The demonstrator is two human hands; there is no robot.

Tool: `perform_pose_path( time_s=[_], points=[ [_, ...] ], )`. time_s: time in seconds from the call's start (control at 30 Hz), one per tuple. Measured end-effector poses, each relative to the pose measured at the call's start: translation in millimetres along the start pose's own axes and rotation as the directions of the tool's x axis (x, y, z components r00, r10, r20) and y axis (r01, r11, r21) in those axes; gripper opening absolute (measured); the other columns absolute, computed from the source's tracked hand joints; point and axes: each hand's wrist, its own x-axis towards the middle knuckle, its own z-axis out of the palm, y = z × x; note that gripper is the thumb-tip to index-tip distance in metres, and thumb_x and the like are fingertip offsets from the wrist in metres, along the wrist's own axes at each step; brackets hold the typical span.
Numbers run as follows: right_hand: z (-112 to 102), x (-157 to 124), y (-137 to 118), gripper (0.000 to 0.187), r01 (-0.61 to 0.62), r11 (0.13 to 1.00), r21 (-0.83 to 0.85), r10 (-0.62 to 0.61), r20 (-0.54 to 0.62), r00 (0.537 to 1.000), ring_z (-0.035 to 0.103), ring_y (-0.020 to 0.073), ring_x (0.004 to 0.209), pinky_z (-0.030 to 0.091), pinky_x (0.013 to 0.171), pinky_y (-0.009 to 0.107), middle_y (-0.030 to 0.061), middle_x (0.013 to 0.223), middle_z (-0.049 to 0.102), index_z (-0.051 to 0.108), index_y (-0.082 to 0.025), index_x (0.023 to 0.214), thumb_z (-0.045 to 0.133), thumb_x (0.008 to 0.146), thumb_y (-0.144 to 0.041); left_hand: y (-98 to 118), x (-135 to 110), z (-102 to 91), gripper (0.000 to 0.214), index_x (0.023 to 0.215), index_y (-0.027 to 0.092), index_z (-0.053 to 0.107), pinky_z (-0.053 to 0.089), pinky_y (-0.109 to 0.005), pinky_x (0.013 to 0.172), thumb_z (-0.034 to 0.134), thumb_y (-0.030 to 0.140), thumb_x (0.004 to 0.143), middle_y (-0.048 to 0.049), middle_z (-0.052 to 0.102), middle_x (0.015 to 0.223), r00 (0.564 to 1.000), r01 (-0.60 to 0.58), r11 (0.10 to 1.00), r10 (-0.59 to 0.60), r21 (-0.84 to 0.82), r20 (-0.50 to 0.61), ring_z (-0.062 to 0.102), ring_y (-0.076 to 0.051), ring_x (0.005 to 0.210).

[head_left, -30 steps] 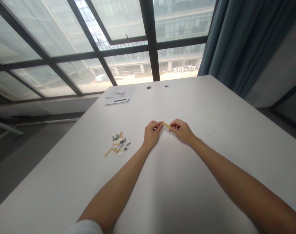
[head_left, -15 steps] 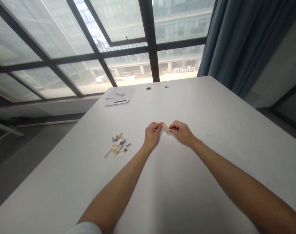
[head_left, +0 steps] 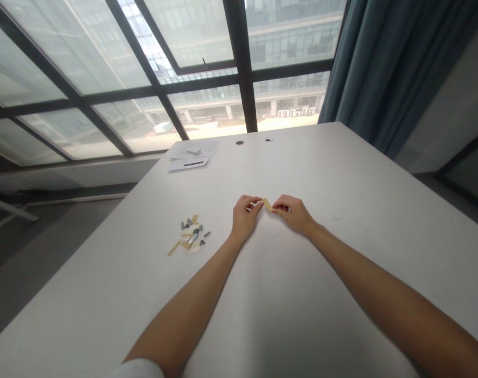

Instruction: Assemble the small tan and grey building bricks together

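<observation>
Tan strip point(head_left: 267, 205) turned steeper, pinched — left hand point(head_left: 245, 216), right hand point(head_left: 294, 211)

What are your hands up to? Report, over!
Left hand, right hand: at opposite ends of tan piece. Loose pieces: off to the left, seemingly out of the way.

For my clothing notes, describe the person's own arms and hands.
The left hand and right hand are bare, with no glove or wristwatch showing. A whitish sleeve shows on the left arm at the bottom edge; the right arm shows none.
</observation>
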Motion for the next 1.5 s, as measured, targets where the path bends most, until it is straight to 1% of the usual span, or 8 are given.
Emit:
perform_pose_path(
  time_s=[0.2,0.37,0.5,0.73,0.9,1.03,1.2,1.5],
  points=[
    [0.7,1.1,0.5,0.028,0.0,1.0,-0.018,0.0,-0.023,1.0,0.052,0.014,0.066,0.042,0.064,0.029,0.0021,0.076,0.064,0.071,-0.019,0.08,0.069,0.092,-0.045,3.0,-1.1,0.8,0.025,0.105,0.019,0.074,0.045,-0.024,0.063,0.071,0.035,0.086,-0.0032,0.064,0.097,0.997,-0.022,1.0,0.022,0.001,0.076,0.055,-0.009,0.068],
    [0.7,0.8,2.0,0.025,0.023,0.999,-0.034,-0.025,-0.061,0.998,0.052,0.0144,0.067,0.043,0.064,0.03,0.0022,0.077,0.064,0.071,-0.02,0.082,0.069,0.093,-0.042,3.0,-2.7,2.4,0.043,0.12,0.02,0.068,0.043,-0.022,0.06,0.076,0.037,0.082,-0.0037,0.065,0.1,0.988,0.013,0.999,-0.008,-0.035,0.152,0.055,-0.009,0.068],
    [0.7,0.1,2.4,0.024,0.01,0.999,-0.037,-0.013,-0.08,0.997,0.053,0.0148,0.067,0.043,0.064,0.03,0.0028,0.079,0.064,0.07,-0.02,0.082,0.068,0.093,-0.041,2.4,-3.3,3.1,0.051,0.125,0.019,0.065,0.043,-0.022,0.06,0.078,0.037,0.079,-0.003,0.065,0.099,0.984,0.033,0.999,-0.025,-0.042,0.175,0.054,-0.008,0.067],
    [-0.2,-0.4,1.2,0.021,0.032,0.998,-0.06,-0.035,-0.044,0.998,0.053,0.0147,0.068,0.043,0.064,0.03,0.0029,0.08,0.063,0.07,-0.02,0.085,0.064,0.095,-0.037,6.6,-3.8,2.8,0.047,0.118,0.018,0.065,0.042,-0.021,0.059,0.079,0.037,0.077,-0.0022,0.066,0.094,0.989,0.044,0.998,-0.038,-0.034,0.143,0.054,-0.008,0.066],
    [-0.3,-0.2,0.4,0.019,0.039,0.998,-0.057,-0.041,-0.031,0.999,0.053,0.0148,0.068,0.043,0.064,0.03,0.0029,0.08,0.063,0.07,-0.02,0.086,0.065,0.094,-0.037,4.5,-4.2,3.0,0.044,0.113,0.017,0.065,0.043,-0.022,0.06,0.078,0.037,0.076,-0.0027,0.067,0.095,0.99,0.034,0.999,-0.031,-0.019,0.138,0.055,-0.009,0.066],
    [0.7,-0.6,0.5,0.015,0.053,0.998,-0.042,-0.054,-0.032,0.998,0.056,0.0153,0.073,0.045,0.066,0.03,0.0037,0.087,0.065,0.07,-0.02,0.097,0.068,0.092,-0.034,5.2,-4.7,2.4,0.043,0.112,0.017,0.065,0.043,-0.021,0.059,0.077,0.036,0.076,-0.0032,0.067,0.096,0.989,0.033,0.999,-0.029,-0.026,0.146,0.055,-0.008,0.066],
    [1.7,-1.8,2.0,0.03,0.078,0.997,-0.013,-0.078,0.007,0.997,0.058,0.0168,0.081,0.048,0.068,0.031,0.0071,0.104,0.066,0.067,-0.022,0.119,0.067,0.091,-0.032,8.7,-5.4,1.1,0.04,0.109,0.017,0.064,0.041,-0.021,0.056,0.077,0.035,0.076,-0.0038,0.068,0.096,0.986,0.022,0.999,-0.017,-0.028,0.168,0.055,-0.009,0.066],
    [1.0,-1.3,1.0,0.033,0.076,0.997,0.016,-0.076,0.024,0.997,0.058,0.0174,0.083,0.049,0.068,0.031,0.0076,0.105,0.066,0.067,-0.022,0.121,0.067,0.089,-0.031,8.1,-5.5,-0.8,0.039,0.111,0.018,0.065,0.041,-0.02,0.057,0.076,0.032,0.076,-0.004,0.068,0.1,0.979,0.008,0.999,-0.001,-0.032,0.203,0.055,-0.009,0.068]
  ],
)
